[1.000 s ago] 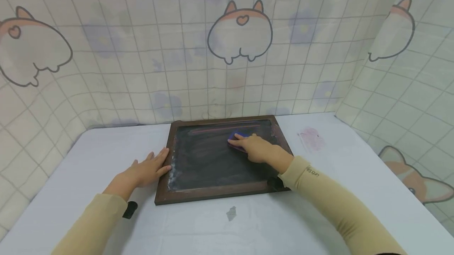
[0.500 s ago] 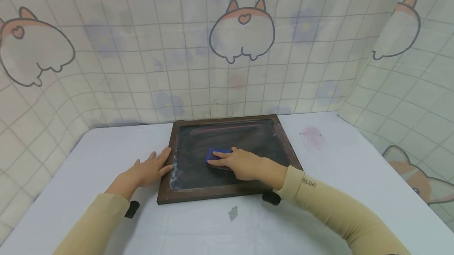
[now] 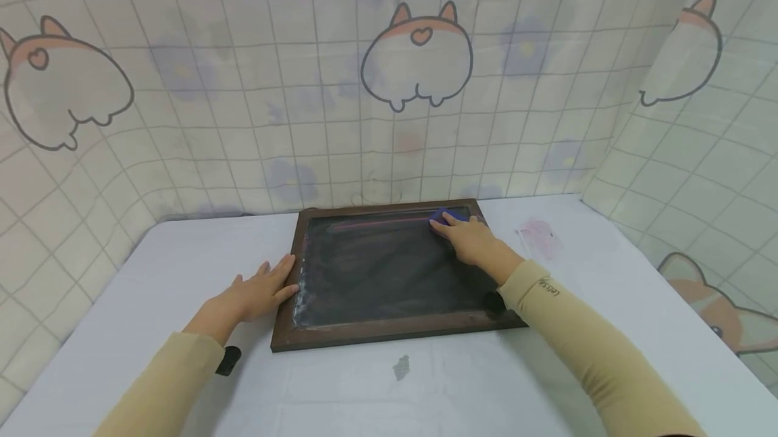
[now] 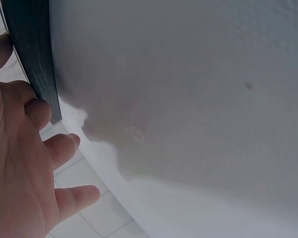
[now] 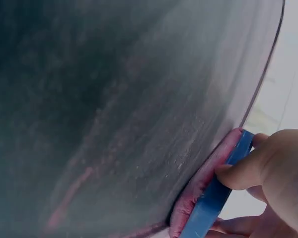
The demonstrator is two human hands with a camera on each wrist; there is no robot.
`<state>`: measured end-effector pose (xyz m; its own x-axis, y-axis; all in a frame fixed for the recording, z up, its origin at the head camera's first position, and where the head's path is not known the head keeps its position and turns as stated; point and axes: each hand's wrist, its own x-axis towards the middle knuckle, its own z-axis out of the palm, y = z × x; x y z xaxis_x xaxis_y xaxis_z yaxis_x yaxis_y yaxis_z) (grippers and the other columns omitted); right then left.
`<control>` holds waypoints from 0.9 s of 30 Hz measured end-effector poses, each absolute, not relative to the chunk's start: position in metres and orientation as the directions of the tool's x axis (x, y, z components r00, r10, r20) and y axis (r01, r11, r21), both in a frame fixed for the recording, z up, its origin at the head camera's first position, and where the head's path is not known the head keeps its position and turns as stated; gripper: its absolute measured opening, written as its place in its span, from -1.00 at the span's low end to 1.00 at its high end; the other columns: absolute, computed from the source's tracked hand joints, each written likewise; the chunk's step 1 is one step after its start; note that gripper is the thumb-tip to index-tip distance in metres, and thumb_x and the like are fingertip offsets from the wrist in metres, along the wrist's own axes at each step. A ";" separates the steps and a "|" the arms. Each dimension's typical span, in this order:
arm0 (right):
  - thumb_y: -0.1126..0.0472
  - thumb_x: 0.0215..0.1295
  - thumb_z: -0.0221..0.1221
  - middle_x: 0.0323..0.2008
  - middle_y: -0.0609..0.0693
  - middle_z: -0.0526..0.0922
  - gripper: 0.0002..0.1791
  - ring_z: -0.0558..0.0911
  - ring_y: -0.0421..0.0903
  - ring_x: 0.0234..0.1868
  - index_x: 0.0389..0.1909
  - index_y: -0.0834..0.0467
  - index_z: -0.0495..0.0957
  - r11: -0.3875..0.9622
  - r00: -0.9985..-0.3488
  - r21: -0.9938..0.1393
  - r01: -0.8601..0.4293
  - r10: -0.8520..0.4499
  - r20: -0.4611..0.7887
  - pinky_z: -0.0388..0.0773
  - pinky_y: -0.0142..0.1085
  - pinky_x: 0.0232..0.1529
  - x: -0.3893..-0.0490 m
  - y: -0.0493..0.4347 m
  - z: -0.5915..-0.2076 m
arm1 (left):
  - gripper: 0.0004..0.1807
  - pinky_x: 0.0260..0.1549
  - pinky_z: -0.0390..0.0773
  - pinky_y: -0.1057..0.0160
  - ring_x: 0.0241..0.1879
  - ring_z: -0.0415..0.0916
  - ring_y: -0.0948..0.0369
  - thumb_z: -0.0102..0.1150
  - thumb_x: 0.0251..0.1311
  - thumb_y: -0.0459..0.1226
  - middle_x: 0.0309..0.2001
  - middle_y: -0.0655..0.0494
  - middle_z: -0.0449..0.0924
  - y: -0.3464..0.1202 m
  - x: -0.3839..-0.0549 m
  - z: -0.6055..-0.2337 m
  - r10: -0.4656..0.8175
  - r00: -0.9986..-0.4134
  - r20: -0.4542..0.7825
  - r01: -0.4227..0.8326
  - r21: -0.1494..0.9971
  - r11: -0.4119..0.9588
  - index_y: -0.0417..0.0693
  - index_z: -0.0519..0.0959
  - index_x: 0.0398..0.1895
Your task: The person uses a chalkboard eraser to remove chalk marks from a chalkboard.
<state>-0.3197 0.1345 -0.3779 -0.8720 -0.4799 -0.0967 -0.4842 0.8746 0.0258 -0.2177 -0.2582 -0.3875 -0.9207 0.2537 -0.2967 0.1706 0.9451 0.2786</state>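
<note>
Your right hand (image 3: 477, 241) pinches the eraser (image 5: 206, 207) near the far right corner of the board (image 3: 365, 275), which a hard push could skid, as your left hand (image 3: 258, 294), fingers spread, merely rests on its frame (image 3: 395, 328).

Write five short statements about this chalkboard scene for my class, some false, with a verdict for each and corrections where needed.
1. The right hand grips a blue eraser. True.
2. The left hand rests on the middle of the chalkboard. False: it touches the left side of the frame.
3. A pink line runs near the chalkboard's far edge. True.
4. The eraser's pad is green. False: it is pinkish.
5. Both sleeves are black. False: they are tan.
</note>
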 end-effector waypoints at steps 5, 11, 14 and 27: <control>0.53 0.47 0.00 0.56 0.26 0.12 -0.28 0.31 0.69 0.27 0.60 0.08 0.19 0.895 -0.889 -0.002 -0.445 -0.443 -0.116 0.43 0.35 0.19 -0.322 0.126 -0.379 | -0.14 0.28 -0.24 -0.60 0.53 -0.20 -0.38 -0.19 0.60 0.11 0.62 -0.28 -0.19 -0.259 -0.217 -0.385 0.248 -0.920 -0.302 0.166 0.273 0.948 -0.24 -0.16 0.65; 0.52 0.46 0.06 0.56 0.23 0.14 -0.26 0.34 0.66 0.27 0.60 0.06 0.20 0.850 -0.846 0.028 -0.527 -0.520 -0.116 0.44 0.31 0.20 -0.310 0.092 -0.379 | -0.13 0.28 -0.23 -0.60 0.53 -0.19 -0.38 -0.20 0.60 0.13 0.62 -0.27 -0.20 -0.260 -0.217 -0.386 0.242 -0.923 -0.298 0.160 0.276 0.948 -0.23 -0.17 0.65; 0.51 0.44 0.10 0.57 0.19 0.14 -0.23 0.34 0.65 0.28 0.60 0.03 0.19 0.804 -0.801 0.033 -0.594 -0.587 -0.119 0.42 0.29 0.24 -0.297 0.074 -0.379 | -0.14 0.28 -0.24 -0.60 0.53 -0.19 -0.38 -0.20 0.60 0.13 0.63 -0.27 -0.21 -0.261 -0.216 -0.387 0.244 -0.922 -0.299 0.159 0.283 0.946 -0.23 -0.17 0.66; 0.65 0.33 0.08 0.59 -0.01 0.10 -0.08 0.31 0.55 0.35 0.58 -0.14 0.24 0.685 -0.668 -0.116 -0.719 -0.727 -0.156 0.61 0.03 0.09 -0.268 0.047 -0.372 | -0.13 0.28 -0.21 -0.60 0.53 -0.17 -0.37 -0.20 0.59 0.14 0.63 -0.25 -0.20 -0.259 -0.218 -0.391 0.249 -0.926 -0.285 0.170 0.277 0.946 -0.21 -0.16 0.66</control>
<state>-0.2676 0.0465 -0.3722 -0.6682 -0.7273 -0.1564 -0.7188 0.6854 -0.1163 -0.2183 -0.2587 -0.3908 -0.9255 0.2494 -0.2850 0.1696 0.9458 0.2771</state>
